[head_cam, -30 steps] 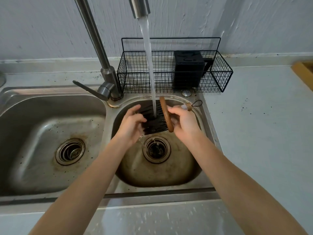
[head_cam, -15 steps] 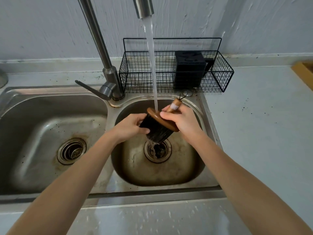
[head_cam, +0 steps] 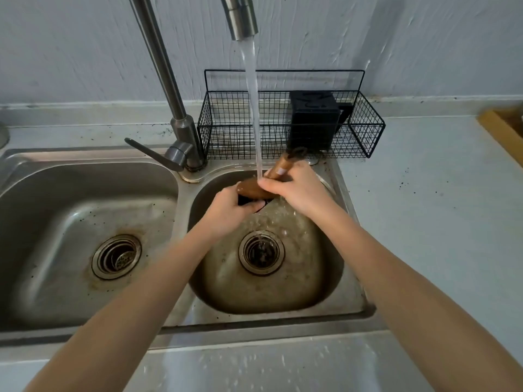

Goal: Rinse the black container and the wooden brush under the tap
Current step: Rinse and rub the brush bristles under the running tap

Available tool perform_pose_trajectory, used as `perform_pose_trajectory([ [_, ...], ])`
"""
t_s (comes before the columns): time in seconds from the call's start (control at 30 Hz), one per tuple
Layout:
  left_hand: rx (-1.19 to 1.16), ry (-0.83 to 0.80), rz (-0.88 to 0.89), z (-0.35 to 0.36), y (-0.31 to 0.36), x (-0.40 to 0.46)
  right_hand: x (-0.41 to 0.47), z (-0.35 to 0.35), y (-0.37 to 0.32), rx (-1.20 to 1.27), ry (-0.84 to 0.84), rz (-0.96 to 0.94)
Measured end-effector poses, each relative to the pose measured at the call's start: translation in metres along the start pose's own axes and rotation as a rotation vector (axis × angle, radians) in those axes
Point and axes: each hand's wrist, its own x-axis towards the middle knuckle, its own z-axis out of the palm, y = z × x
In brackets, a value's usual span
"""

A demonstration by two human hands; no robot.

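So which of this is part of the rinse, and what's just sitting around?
In the job:
wooden brush
black container
tap
left hand
right hand
right basin

Lying about:
wire basket
left basin
wooden tray

Home kitchen, stained double steel sink (head_cam: 85, 176), running tap (head_cam: 240, 21), wire rack (head_cam: 226, 128), pale countertop (head_cam: 438, 207)

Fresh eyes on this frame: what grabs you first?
The stream of tap water falling mid-frame onto the round wooden brush with black bristles, held over the right steel sink basin. The right hand grips its handle while the left hand holds the bristles. Behind, a black box-shaped container sits in the black wire basket.
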Motion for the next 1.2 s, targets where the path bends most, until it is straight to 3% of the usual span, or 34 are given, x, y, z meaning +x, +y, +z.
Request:
perform_pose_trajectory([
  [0.13, 0.048, -0.005, 0.059, 0.006, 0.002, -0.004, -0.002, -0.002, 0.000, 0.220, 0.068, 0.116],
  [0.33, 0.188, -0.229, -0.083, -0.001, -0.004, -0.006, -0.003, -0.007, -0.002, 0.608, 0.036, 0.140],
  [0.4, 0.143, -0.347, -0.124, -0.008, -0.004, -0.005, -0.004, -0.007, -0.002, 0.652, 0.047, 0.137],
  [0.5, -0.111, -0.435, -0.187, -0.017, 0.001, -0.003, -0.002, -0.009, -0.004, 0.702, 0.058, 0.118],
  [0.57, -0.230, -0.359, -0.179, -0.018, 0.006, 0.001, 0.000, -0.012, -0.006, 0.701, 0.040, 0.090],
  [0.67, -0.156, -0.201, -0.074, -0.017, 0.014, 0.008, 0.002, -0.015, -0.010, 0.702, 0.013, 0.065],
  [0.77, -0.128, -0.159, 0.009, -0.014, 0.022, 0.012, 0.004, -0.019, -0.012, 0.657, 0.011, 0.033],
  [0.93, -0.199, 0.001, -0.025, -0.012, 0.026, 0.015, 0.006, -0.022, -0.013, 0.363, -0.021, 0.008],
  [1.07, -0.180, 0.009, 0.024, -0.014, 0.025, 0.013, 0.005, -0.017, -0.013, 0.335, -0.115, 0.035],
  [1.2, -0.107, -0.020, 0.049, -0.018, 0.026, 0.010, 0.006, -0.015, -0.011, 0.261, -0.095, 0.027],
])
